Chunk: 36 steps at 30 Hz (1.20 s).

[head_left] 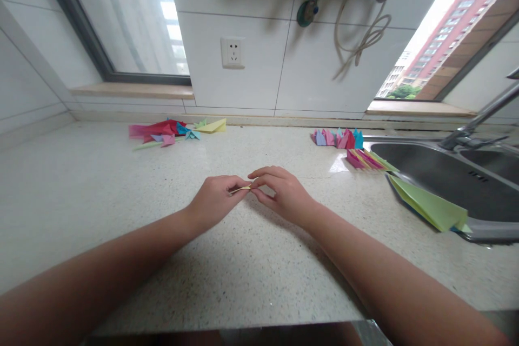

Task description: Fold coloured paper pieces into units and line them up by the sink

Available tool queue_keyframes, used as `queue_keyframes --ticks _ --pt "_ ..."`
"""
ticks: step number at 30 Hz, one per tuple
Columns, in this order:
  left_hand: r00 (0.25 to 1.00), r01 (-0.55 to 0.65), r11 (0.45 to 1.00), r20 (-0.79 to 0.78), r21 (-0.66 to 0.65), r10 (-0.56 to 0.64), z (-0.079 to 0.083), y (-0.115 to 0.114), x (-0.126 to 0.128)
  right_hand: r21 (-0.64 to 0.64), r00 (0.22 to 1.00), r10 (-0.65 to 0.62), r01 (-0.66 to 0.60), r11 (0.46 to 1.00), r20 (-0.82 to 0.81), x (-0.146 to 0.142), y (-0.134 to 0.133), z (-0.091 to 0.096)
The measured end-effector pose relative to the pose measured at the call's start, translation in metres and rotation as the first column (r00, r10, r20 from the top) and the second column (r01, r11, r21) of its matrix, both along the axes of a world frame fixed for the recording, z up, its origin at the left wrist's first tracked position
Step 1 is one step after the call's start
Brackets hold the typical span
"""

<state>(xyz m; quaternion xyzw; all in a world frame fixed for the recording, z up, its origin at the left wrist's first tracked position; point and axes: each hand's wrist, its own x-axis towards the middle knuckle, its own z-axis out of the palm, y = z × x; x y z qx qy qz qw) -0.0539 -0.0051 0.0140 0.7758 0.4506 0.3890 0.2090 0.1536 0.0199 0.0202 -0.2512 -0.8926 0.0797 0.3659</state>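
Two bare hands are brought together at the centre of the frame, above a speckled countertop. Between them a small yellow paper is held, seen nearly edge-on. By the left hand it is pinched between the thumb and the curled fingers; by the right hand its right end is gripped between thumb and forefinger, the other fingers being arched above. How the paper is folded can hardly be made out, since most of it is covered by the fingers.

At the left of the frame, near the wall, red paper is piled with smaller blue and pink pieces, and a pale yellow piece is laid just beside them. Right of centre, a row of folded papers is lined up (pink, lilac, red and blue can be picked out). Below it a striped stack is placed near the sink. At the far right, a large light-green paper is rested along the sink's edge. In the upper middle, a socket is set in the tiled wall.
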Motion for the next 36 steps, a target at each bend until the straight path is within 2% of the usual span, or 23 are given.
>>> queue_keyframes --ticks 9,14,20,25,30,33,36 --pt "0.999 0.014 0.999 -0.045 0.033 -0.012 -0.001 -0.002 0.001 0.021 1.000 0.021 -0.021 1.000 0.010 -0.002 -0.002 0.004" --pt "0.995 0.038 0.989 -0.099 0.145 -0.023 -0.002 -0.002 0.000 0.059 0.999 -0.021 0.018 0.998 0.049 0.000 0.001 0.006" --pt "0.958 0.201 0.914 -0.263 0.351 -0.110 0.002 0.001 -0.008 0.113 0.999 -0.018 0.015 0.993 0.032 0.003 0.002 0.006" --pt "0.907 0.264 0.841 -0.417 0.472 -0.051 0.003 0.003 -0.014 0.163 0.999 -0.002 -0.005 0.987 0.044 0.003 0.000 0.007" --pt "0.894 0.317 0.756 -0.446 0.572 -0.037 0.000 0.008 -0.018 0.157 0.999 0.023 -0.028 0.987 0.036 0.003 0.000 0.006" --pt "0.892 0.321 0.752 -0.451 0.576 -0.035 -0.002 0.009 -0.019 0.129 0.999 0.013 -0.018 0.992 0.040 0.004 0.002 0.004" --pt "0.888 0.313 0.775 -0.459 0.549 -0.034 -0.003 0.009 -0.018 0.080 0.998 0.021 -0.025 0.996 0.055 0.006 0.006 0.001"
